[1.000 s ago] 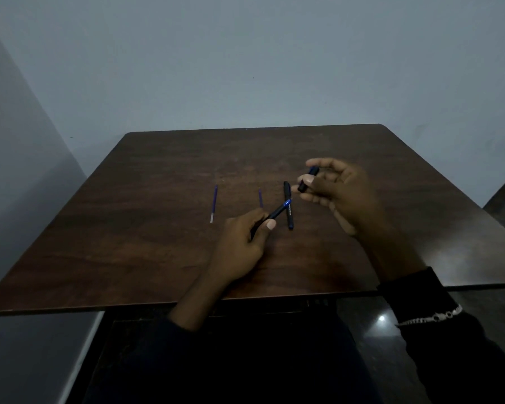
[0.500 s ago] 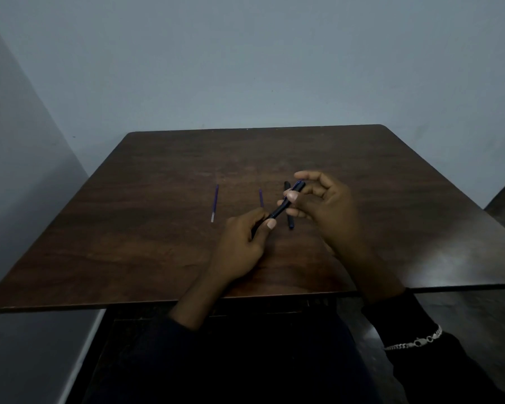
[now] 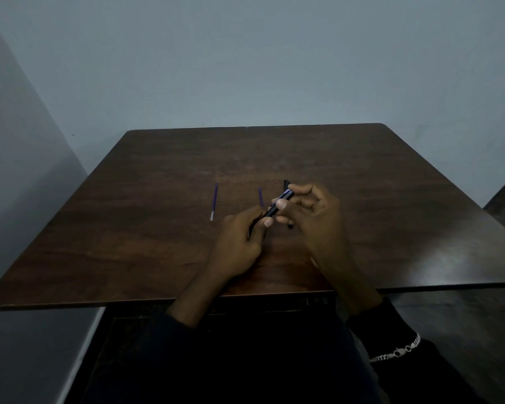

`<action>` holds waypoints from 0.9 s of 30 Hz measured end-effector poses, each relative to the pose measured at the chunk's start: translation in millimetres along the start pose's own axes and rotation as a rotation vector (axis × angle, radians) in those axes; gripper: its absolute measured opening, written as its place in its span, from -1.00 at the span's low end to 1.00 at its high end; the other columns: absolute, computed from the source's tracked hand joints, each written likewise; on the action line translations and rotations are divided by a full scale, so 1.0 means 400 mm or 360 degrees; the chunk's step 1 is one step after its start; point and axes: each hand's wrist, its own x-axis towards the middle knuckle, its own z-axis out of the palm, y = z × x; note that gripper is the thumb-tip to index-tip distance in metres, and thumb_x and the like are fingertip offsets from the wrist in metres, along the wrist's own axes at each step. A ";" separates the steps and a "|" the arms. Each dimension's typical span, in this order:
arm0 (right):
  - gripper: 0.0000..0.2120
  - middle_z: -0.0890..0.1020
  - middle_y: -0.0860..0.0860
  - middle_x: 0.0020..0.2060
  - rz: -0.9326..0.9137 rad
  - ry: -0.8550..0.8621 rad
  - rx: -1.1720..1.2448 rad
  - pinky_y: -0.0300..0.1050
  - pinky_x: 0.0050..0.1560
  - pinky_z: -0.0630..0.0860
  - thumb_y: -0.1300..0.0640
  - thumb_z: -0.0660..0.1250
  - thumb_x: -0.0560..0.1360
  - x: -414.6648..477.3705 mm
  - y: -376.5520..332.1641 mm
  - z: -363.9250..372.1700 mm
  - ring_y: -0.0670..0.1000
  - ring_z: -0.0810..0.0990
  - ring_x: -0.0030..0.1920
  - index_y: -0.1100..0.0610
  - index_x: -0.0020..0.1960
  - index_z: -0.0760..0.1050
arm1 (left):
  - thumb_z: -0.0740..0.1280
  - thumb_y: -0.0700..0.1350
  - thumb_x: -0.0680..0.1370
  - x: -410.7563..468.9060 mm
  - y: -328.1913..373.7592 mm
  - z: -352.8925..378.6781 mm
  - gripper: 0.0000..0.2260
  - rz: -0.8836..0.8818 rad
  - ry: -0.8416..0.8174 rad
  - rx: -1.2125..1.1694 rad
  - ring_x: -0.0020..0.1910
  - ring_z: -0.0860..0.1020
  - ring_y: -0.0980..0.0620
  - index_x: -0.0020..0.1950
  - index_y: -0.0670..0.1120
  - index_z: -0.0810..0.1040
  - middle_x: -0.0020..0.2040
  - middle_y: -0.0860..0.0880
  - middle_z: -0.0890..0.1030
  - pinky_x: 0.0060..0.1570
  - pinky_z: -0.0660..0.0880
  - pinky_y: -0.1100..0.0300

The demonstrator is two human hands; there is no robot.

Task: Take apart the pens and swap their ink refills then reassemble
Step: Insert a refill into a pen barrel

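Table dark brown woodgrain; refill blue, pale tip; pen black; bracelet silver.

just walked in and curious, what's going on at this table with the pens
A person at a dark wooden table holds one dark pen in both hands. The left hand grips its lower end and the right hand pinches the upper part, apparently working at the joint. A blue refill lies loose to the left, a second blue refill lies just beyond the left hand, and another dark pen body lies partly hidden behind the right hand.
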 end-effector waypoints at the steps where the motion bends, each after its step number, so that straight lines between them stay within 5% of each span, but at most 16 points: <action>1: -0.80 0.72 0.25 -0.13 -0.0004 0.0005 0.0002 -0.20 -0.23 0.64 0.30 0.49 0.51 0.000 -0.002 0.003 0.10 0.78 -0.15 0.08 0.05 0.58 | 0.32 -0.19 0.69 0.000 0.001 -0.001 -0.74 0.0002 0.0004 0.0003 -0.37 0.50 -0.03 -0.21 -0.11 0.49 -0.36 -0.09 0.55 -0.30 0.39 0.01; 5: -0.80 0.71 0.30 -0.13 -0.0015 0.0013 -0.0013 -0.29 -0.28 0.60 0.33 0.48 0.51 -0.005 -0.007 0.009 0.03 0.76 -0.22 0.09 0.03 0.57 | 0.31 -0.20 0.69 0.001 0.006 -0.004 -0.74 -0.0012 0.0009 -0.0018 -0.36 0.51 0.00 -0.18 0.02 0.50 -0.35 -0.03 0.55 -0.30 0.39 0.08; 15: -0.79 0.72 0.21 -0.16 0.0008 -0.0036 -0.0209 -0.13 -0.20 0.68 0.31 0.50 0.51 0.015 -0.015 -0.012 0.06 0.77 -0.16 0.06 0.02 0.57 | 0.29 -0.14 0.71 0.001 0.022 -0.005 -0.75 -0.0066 -0.0087 0.0043 -0.27 0.57 -0.15 -0.09 -0.25 0.60 -0.27 -0.21 0.61 -0.18 0.46 -0.11; 21: -0.81 0.74 0.17 -0.13 0.0053 -0.0065 -0.0386 -0.09 -0.15 0.70 0.32 0.46 0.53 0.054 -0.050 -0.052 0.04 0.77 -0.15 0.09 0.06 0.58 | 0.34 -0.18 0.67 0.027 0.058 -0.009 -0.82 -0.0045 -0.0202 0.0083 -0.12 0.57 -0.07 -0.06 -0.23 0.65 -0.14 -0.11 0.61 -0.09 0.49 0.02; 24: -0.81 0.76 0.06 -0.19 0.0040 -0.0076 -0.0498 -0.16 -0.19 0.68 0.28 0.45 0.55 0.087 -0.078 -0.083 -0.01 0.76 -0.20 0.09 0.12 0.59 | 0.38 -0.12 0.65 0.069 0.088 0.003 -0.78 -0.0147 -0.0231 0.0049 -0.27 0.57 0.08 -0.21 -0.03 0.62 -0.30 0.06 0.59 -0.24 0.48 0.15; 27: -0.76 0.76 0.08 -0.15 0.0082 -0.0057 -0.0559 -0.27 -0.22 0.64 0.27 0.45 0.56 0.128 -0.099 -0.110 -0.08 0.76 -0.20 0.20 0.22 0.59 | 0.39 -0.10 0.65 0.126 0.119 0.023 -0.83 -0.0274 -0.0308 -0.0039 -0.33 0.61 0.18 -0.12 -0.09 0.69 -0.33 0.05 0.66 -0.33 0.48 0.36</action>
